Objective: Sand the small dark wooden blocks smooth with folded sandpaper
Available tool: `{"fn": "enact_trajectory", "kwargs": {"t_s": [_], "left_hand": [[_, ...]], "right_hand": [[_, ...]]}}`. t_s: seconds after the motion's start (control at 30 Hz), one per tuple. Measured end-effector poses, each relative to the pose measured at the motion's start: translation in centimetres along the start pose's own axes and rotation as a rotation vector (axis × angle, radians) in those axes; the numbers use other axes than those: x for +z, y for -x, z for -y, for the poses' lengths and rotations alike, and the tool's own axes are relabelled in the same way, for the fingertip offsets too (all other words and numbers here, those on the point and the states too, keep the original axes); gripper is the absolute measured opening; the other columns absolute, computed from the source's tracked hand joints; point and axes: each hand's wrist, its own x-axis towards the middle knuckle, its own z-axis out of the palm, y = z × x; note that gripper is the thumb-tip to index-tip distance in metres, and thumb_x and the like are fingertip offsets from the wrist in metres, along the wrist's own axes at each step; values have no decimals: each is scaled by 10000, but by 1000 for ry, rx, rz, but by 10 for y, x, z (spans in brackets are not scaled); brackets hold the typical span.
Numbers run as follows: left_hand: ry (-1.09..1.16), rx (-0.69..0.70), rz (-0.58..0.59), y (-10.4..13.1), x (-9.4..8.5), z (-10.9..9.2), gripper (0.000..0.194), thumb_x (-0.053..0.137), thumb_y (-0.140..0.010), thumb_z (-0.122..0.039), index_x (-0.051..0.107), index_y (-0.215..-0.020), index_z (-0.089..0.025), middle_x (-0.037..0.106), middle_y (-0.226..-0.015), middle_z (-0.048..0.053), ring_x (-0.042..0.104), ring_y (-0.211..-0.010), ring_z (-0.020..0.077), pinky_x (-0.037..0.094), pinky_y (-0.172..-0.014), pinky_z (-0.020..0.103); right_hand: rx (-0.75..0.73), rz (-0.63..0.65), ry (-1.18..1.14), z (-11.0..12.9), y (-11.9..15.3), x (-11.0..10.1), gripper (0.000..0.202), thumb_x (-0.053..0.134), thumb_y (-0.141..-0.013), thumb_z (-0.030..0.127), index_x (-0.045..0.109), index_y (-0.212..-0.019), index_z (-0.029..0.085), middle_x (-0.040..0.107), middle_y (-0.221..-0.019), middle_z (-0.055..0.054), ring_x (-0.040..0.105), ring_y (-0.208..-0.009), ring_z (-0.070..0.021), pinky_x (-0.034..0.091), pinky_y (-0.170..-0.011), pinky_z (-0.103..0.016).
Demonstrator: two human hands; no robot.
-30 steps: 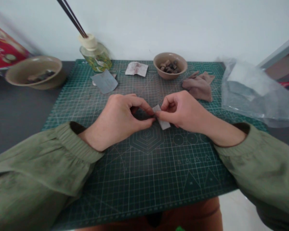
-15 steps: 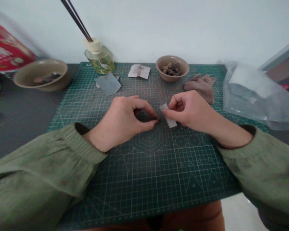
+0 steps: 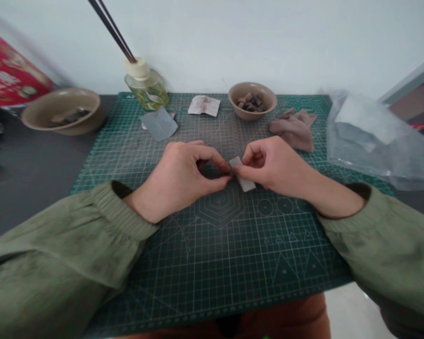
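Observation:
My left hand point(image 3: 189, 174) is closed in a pinch, thumb against forefinger, on a small dark brown piece point(image 3: 231, 172) that is mostly hidden by the fingertips. My right hand point(image 3: 273, 165) grips a pale grey folded strip point(image 3: 246, 183), which looks like sandpaper, between thumb and fingers. The strip lies right against the small piece, and the fingertips of both hands nearly meet. Both hands are low over the middle of a green cutting mat point(image 3: 212, 263).
Behind the hands stand a bowl of small brown chunks point(image 3: 251, 113), a crumpled brown cloth point(image 3: 293, 129), a creased white paper point(image 3: 204, 105) and grey sheets point(image 3: 159, 124). A reed diffuser point(image 3: 146, 84) and a larger bowl point(image 3: 63, 127) are left; a clear plastic bag point(image 3: 378, 136) is right.
My right hand has moved a little left and down with the strip, bringing it up against the small piece. My left hand has stayed in place.

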Motion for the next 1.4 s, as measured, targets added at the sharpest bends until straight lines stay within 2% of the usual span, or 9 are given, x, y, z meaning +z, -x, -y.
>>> {"fn": "enact_trajectory", "kwargs": {"t_s": [0.2, 0.4, 0.47, 0.6, 0.73, 0.9, 1.03, 1.23, 1.4], "left_hand": [[12, 4, -10, 0, 1, 2, 106, 911, -834, -280, 919, -939, -264, 827, -897, 16, 640, -711, 162, 450, -655, 320], [12, -8, -14, 0, 1, 1, 96, 899, -846, -296, 914, -933, -259, 836, -920, 29, 684, -763, 185, 471, -673, 324], [0, -5, -11, 0, 1, 0, 104, 898, -836, -280, 917, -937, -264, 824, -905, 21, 664, -744, 176, 455, -667, 324], [-5, -7, -13, 1, 0, 0, 109, 896, -840, -284, 916, -944, -260, 820, -896, 16, 650, -728, 173, 439, -675, 329], [9, -8, -4, 1, 1, 1, 107, 897, -840, -275, 915, -944, -259, 829, -916, 18, 665, -746, 178, 442, -677, 328], [-1, 2, -15, 0, 1, 1, 96, 902, -850, -296, 909, -941, -266, 820, -900, 15, 665, -747, 183, 445, -679, 332], [-16, 38, 0, 1, 2, 1, 90, 877, -860, -262, 873, -949, -253, 803, -906, 8, 670, -750, 174, 478, -701, 324], [38, 65, 23, 0, 1, 1, 153, 819, -895, -237, 790, -1046, -233, 827, -943, 7, 702, -775, 174, 512, -682, 307], [59, 45, 36, 0, 1, 5, 117, 843, -921, -258, 866, -1036, -251, 825, -922, 7, 679, -746, 163, 501, -653, 302]], "right_hand": [[16, 41, 1, 1, 1, 1, 245, 862, -834, 260, 655, -709, 218, 639, -556, 21, 539, -522, -126, 342, -474, -275], [-30, 2, 40, 1, 1, 3, 212, 852, -820, 235, 667, -719, 211, 688, -629, 3, 572, -572, -131, 371, -495, -275], [-21, 22, 34, 0, 0, 3, 226, 843, -826, 237, 654, -705, 213, 678, -613, 8, 560, -558, -126, 366, -494, -277], [-71, -35, 62, -1, 0, 3, 190, 845, -821, 229, 682, -726, 203, 701, -661, -2, 584, -596, -131, 380, -514, -278], [-54, 8, 59, 0, -1, 3, 210, 844, -828, 228, 670, -714, 205, 664, -620, 17, 551, -570, -122, 371, -520, -281], [-75, -140, 127, 3, -2, 0, 256, 894, -829, 261, 678, -708, 199, 682, -640, -2, 548, -581, -130, 355, -518, -293], [-49, -204, 74, 2, -2, -6, 272, 875, -871, 293, 669, -717, 207, 655, -608, 7, 510, -531, -119, 325, -487, -293], [-1, -170, 13, -1, -1, -11, 355, 912, -870, 392, 646, -717, 215, 589, -518, 26, 499, -485, -122, 289, -453, -281], [29, -126, -32, -4, -1, -10, 335, 922, -873, 350, 658, -725, 207, 599, -498, 39, 472, -422, -99, 259, -414, -266]]}}
